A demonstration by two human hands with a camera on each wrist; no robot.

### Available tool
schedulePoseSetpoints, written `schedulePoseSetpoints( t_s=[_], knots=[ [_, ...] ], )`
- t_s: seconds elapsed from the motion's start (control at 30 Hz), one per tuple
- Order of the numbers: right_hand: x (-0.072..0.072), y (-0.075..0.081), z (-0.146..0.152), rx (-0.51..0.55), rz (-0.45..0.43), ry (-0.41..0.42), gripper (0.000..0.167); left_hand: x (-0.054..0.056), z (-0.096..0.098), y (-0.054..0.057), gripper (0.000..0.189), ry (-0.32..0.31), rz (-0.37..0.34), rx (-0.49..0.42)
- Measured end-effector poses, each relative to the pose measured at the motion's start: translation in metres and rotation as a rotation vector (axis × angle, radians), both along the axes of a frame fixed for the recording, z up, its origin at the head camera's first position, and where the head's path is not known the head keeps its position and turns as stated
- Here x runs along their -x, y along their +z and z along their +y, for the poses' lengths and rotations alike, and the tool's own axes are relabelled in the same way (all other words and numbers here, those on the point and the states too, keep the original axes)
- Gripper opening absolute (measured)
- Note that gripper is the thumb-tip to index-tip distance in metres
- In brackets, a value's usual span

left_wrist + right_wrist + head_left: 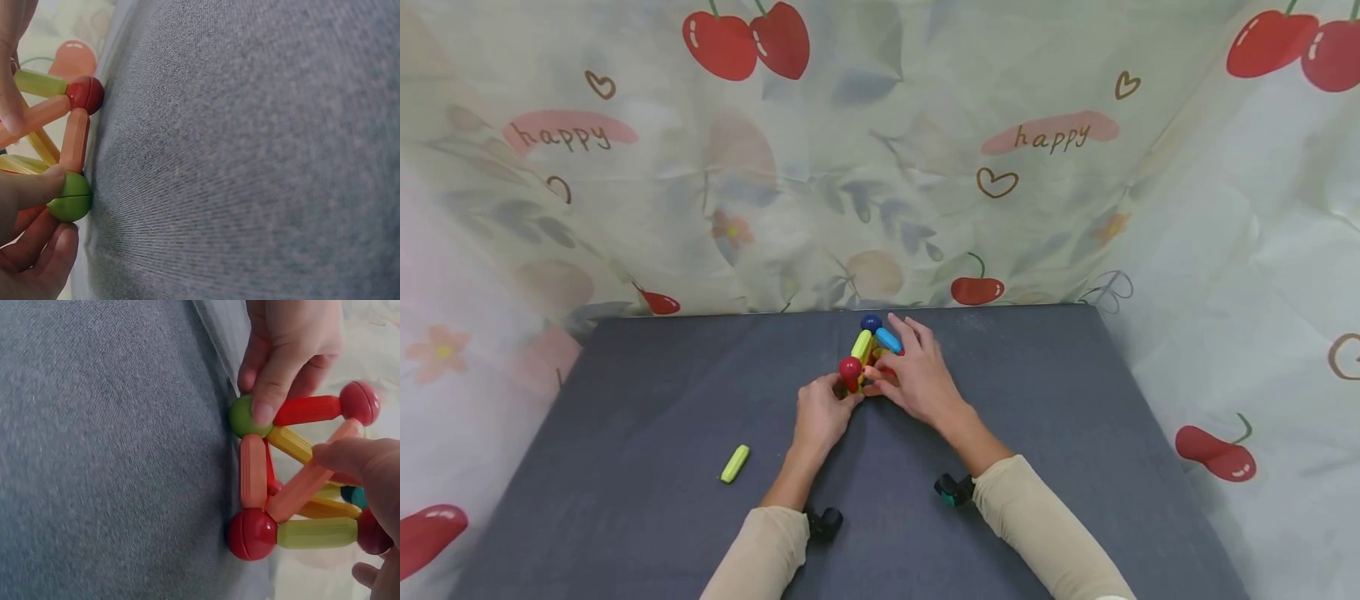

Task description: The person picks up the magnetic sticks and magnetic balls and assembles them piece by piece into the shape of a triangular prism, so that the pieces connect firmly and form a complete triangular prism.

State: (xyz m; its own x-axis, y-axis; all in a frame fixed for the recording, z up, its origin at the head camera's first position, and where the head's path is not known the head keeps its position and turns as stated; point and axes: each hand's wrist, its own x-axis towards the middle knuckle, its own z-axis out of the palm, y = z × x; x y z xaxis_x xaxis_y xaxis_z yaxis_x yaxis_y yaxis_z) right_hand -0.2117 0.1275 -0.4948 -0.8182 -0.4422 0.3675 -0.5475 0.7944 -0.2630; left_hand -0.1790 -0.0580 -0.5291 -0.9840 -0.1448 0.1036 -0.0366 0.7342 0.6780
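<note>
A frame of coloured rods and balls stands at the table's far edge. My left hand [822, 412] pinches its green ball [240, 415] low at the table surface, thumb on top. From that ball a red rod [306, 411] rises to a red ball [851, 368], and a short orange rod [253, 472] runs to another red ball [86, 95]. My right hand [925, 375] pinches the slanting orange rod [300, 490], which spans the two red balls. Yellow rods, a blue rod [889, 339] and a dark blue ball [871, 322] are further back in the frame.
One loose yellow-green rod [735, 463] lies on the dark grey table [662, 400], left of my left forearm. A patterned cloth [850, 208] hangs behind the far table edge and along both sides. Each wrist wears a black camera [825, 525].
</note>
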Motion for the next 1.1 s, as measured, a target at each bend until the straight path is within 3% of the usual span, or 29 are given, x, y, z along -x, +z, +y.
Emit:
schedulePoseSetpoints(
  t_s=[0.27,0.57,0.7,0.8,0.9,1.0,1.1],
  knots=[
    [-0.002,-0.003,-0.003,0.002,0.038,-0.028,0.019,-0.002,0.004,-0.001,0.027,-0.011,0.027,0.029],
    [-0.003,0.000,-0.006,-0.021,0.023,-0.024,0.020,-0.005,0.007,0.000,0.027,-0.048,0.081,0.197],
    [-0.003,0.002,-0.003,0.013,0.007,-0.022,0.032,-0.005,0.009,0.000,0.026,-0.047,0.088,0.196],
    [-0.006,0.005,0.008,0.178,-0.074,-0.025,0.054,-0.005,0.010,0.000,0.027,-0.046,0.084,0.191],
    [-0.004,0.000,0.023,0.427,-0.226,-0.027,0.071,-0.004,0.011,0.001,0.028,-0.041,0.073,0.179],
    [0.000,-0.017,0.034,0.555,-0.399,-0.051,0.066,-0.004,0.011,0.002,0.029,-0.036,0.071,0.160],
    [0.004,-0.038,0.038,0.523,-0.523,-0.079,0.052,-0.004,0.010,0.001,0.031,-0.041,0.068,0.142]
  ],
)
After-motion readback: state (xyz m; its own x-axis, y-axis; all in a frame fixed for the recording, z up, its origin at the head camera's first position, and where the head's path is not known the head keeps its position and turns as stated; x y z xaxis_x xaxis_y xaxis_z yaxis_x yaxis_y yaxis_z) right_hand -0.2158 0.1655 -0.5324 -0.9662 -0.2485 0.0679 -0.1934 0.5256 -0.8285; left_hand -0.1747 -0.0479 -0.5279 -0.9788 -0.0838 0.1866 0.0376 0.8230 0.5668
